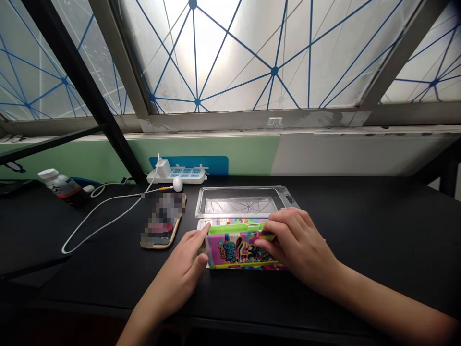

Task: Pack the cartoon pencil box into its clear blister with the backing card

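Observation:
A box-shaped case with a bright cartoon print on pink stands on the black table, with a lime-green strip along its top edge. My left hand holds its left end, thumb at the front and fingers reaching up to the top corner. At the right end, my right hand is closed over the top edge, with thumb and fingers bent around it. Those fingers hide the right part of the case. Behind it lies a clear plastic tray, and a flat printed sheet or card shows partly between them.
Left of the tray lies a phone. A white cable loops beside it from a power strip near the wall. A bottle with a white cap leans at far left, near a black metal frame bar.

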{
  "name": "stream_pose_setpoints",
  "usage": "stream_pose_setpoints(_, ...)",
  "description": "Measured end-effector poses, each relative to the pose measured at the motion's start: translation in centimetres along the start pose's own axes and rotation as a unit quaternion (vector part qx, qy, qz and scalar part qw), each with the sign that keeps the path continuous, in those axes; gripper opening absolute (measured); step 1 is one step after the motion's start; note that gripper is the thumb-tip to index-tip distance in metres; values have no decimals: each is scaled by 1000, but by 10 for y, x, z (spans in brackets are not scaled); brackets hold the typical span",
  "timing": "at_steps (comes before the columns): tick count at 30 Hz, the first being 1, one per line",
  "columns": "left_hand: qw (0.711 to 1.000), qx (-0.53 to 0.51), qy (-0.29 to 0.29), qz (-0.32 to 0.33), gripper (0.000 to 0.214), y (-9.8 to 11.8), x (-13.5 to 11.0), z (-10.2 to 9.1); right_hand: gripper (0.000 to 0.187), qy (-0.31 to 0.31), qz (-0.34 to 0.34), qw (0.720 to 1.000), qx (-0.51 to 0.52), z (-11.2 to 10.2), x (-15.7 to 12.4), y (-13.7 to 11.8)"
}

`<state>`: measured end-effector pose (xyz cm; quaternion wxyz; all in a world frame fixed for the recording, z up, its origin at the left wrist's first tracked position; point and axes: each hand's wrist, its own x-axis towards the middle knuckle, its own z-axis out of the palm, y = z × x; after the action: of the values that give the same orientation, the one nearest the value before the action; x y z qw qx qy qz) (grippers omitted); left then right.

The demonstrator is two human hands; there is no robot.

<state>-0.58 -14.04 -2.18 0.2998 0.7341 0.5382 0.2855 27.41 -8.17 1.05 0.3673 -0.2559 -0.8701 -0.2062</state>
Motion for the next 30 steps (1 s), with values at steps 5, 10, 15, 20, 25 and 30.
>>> stream_pose_setpoints(5, 999, -6, -12, -35, 74, 3, -3, -5, 11, -73, -59, 987, 128, -41, -9, -17)
stream_pose_setpoints(10, 997, 36, -27, -70, 76, 7, -1, -3, 69, -296, 47, 928, 222, -69, -40, 0)
stream_pose_setpoints(15, 995, 71, -23, -71, 78, 3, -1, 0, 105, -332, 213, 901, 180, -61, -96, 40)
stream_pose_setpoints(20, 997, 55, -11, -51, 69, 1, -2, 0, 87, -295, 329, 855, 270, -48, -111, 47)
stream_pose_setpoints(25, 1000, 18, -1, -21, 81, -2, -5, -3, 54, -189, 445, 805, 343, -43, -99, 42)
stream_pose_setpoints(30, 997, 67, 34, 14, 85, -11, -2, 3, 69, -206, 409, 853, 251, -34, -103, 37)
